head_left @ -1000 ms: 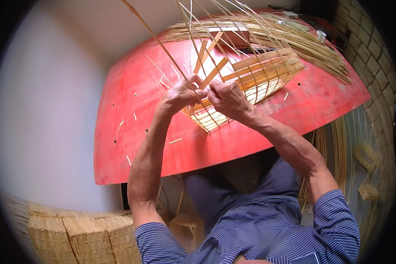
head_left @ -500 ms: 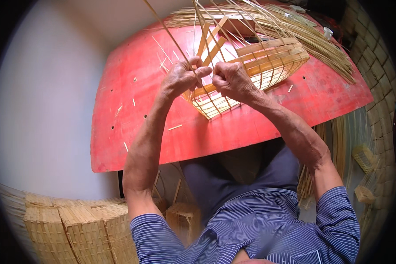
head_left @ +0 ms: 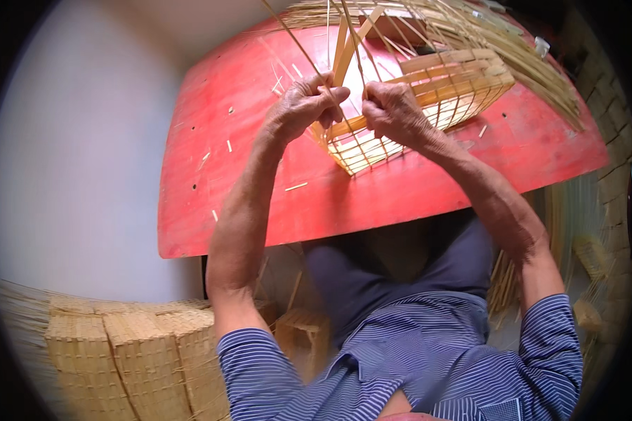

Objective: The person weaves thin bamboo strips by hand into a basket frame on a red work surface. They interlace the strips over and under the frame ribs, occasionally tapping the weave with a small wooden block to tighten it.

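A half-woven bamboo basket (head_left: 463, 95) lies tilted on a red table, with long thin strips sticking up from its open left part. My right hand (head_left: 398, 116) is closed in a fist at the basket's near side, gripping an upright bamboo strip (head_left: 356, 43). Just left of it, my left hand (head_left: 298, 112) has its fingers curled and its thumb pointing right, around another long strip (head_left: 296, 41) that slants up to the left. A small gap separates the two hands. Wider flat slats (head_left: 341, 52) rise behind them, and my fingers hide part of the weave.
Bundles of long bamboo strips (head_left: 541, 88) lie along the back and right of the red table (head_left: 253, 203). Short offcuts (head_left: 296, 186) are scattered on it. Stacked woven baskets (head_left: 144, 351) stand at lower left, beside the pale wall (head_left: 91, 161). More strips hang below the table's right edge.
The whole view has shifted, so table and basket appear farther right and higher. My hands have drawn slightly apart, each still at its strip.
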A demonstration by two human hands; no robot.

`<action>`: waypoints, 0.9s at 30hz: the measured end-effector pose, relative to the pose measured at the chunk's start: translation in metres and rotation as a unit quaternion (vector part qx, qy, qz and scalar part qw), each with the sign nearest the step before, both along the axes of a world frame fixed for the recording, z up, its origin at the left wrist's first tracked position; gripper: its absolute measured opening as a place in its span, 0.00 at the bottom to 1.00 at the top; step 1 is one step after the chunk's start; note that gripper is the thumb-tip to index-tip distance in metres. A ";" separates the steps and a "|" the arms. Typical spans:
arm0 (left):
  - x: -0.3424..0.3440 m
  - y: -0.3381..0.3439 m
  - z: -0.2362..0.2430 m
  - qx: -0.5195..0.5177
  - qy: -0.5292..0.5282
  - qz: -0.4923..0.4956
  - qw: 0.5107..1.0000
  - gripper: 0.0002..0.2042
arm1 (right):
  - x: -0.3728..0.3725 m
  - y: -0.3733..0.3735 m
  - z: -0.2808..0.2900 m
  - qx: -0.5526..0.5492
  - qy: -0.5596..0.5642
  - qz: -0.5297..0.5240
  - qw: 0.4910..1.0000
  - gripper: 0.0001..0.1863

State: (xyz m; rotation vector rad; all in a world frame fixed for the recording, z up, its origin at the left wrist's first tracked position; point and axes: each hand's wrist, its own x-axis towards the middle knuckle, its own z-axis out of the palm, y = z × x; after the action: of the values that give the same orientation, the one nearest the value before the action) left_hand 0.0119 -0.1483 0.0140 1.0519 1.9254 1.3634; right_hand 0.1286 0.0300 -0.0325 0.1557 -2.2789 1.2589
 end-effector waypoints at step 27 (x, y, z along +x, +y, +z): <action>-0.001 -0.020 -0.037 0.214 -0.151 -0.024 0.965 0.14 | -0.002 0.004 0.012 -0.068 -0.114 0.037 0.990 0.08</action>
State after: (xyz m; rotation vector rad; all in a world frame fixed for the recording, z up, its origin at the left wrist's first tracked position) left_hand 0.0110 -0.1684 -0.0233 0.9997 1.4088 1.8436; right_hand 0.1270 0.0337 -0.0208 0.0501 -2.3868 1.5346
